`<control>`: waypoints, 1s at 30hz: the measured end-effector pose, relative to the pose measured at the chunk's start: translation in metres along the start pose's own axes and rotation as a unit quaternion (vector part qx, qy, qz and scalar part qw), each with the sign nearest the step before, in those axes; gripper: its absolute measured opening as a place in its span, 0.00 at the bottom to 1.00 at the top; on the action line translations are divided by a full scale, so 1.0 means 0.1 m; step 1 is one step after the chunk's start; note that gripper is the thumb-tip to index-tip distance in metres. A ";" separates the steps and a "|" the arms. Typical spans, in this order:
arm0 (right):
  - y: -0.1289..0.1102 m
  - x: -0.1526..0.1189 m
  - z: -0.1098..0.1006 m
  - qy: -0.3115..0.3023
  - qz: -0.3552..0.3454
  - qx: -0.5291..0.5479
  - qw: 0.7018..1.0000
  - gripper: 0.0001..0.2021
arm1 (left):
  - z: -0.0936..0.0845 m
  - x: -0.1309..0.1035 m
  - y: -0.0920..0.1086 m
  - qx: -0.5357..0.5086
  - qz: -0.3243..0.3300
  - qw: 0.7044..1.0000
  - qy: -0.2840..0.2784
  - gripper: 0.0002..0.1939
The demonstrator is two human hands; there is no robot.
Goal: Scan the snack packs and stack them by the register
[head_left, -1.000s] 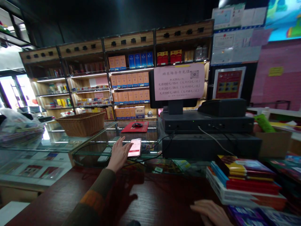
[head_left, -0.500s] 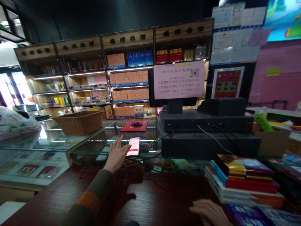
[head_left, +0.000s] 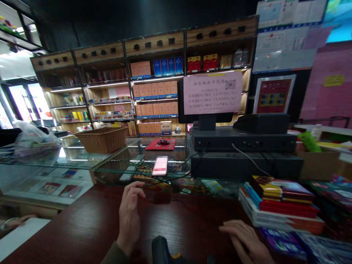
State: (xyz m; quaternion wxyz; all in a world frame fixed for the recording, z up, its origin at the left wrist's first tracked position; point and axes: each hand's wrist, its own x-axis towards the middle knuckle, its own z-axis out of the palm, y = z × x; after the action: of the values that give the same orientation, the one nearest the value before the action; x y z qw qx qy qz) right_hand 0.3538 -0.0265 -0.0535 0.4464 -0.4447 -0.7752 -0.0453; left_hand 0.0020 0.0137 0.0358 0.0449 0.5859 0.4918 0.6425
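Observation:
My left hand (head_left: 130,216) is raised above the dark wooden counter (head_left: 90,216), its fingers loosely bent and apart, holding nothing. Beyond it, on the glass case, a phone (head_left: 160,165) lies with a lit pink-white screen. My right hand (head_left: 246,238) rests at the counter's right side, fingers stretched out, with nothing visible under it. Beside that hand are purple packets (head_left: 282,242) and a stack of chocolate-like boxes (head_left: 283,201). Between my hands, at the bottom edge, a black handheld device with an orange part (head_left: 161,249), resembling a barcode scanner, is partly cut off.
A black register with a screen (head_left: 244,141) and pink price sign stands ahead. Left of it are a red mouse pad (head_left: 154,146) and a wicker basket (head_left: 103,141). Cables (head_left: 189,179) cross the glass. Another person's hand (head_left: 19,221) is near a white sheet (head_left: 24,234) at far left.
My left hand has drawn back from the phone towards me, over the wooden counter. The view has shifted slightly; the black device and another person's hand now show. My right hand stays resting.

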 end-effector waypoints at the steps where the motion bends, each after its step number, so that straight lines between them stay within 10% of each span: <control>1: -0.02 0.00 0.01 0.007 0.013 0.004 1.000 0.12 | -0.03 -0.08 0.01 0.003 -0.021 1.000 -0.005 0.23; 8: -0.21 0.05 -0.04 -0.027 0.116 0.053 0.991 0.14 | -0.24 -0.32 -0.02 0.058 -0.046 0.997 -0.028 0.23; 19: -0.39 0.08 -0.17 -0.041 0.094 0.033 0.994 0.15 | -0.19 -0.33 -0.18 0.070 -0.007 0.990 -0.123 0.27; 25: -0.29 0.15 -0.51 0.105 0.164 0.056 0.979 0.13 | -0.07 -0.22 0.38 0.023 0.042 0.995 -0.088 0.23; 30: 0.03 0.10 -0.94 0.206 0.236 0.071 0.947 0.14 | 0.33 -0.18 0.98 -0.008 0.050 0.963 -0.265 0.23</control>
State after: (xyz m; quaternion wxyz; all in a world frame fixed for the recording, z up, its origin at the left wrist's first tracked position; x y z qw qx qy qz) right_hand 0.4153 -0.0624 0.0094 0.6243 -0.5631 -0.5409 0.0256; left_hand 0.0845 -0.0284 0.0845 0.1461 0.7585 0.4279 0.4694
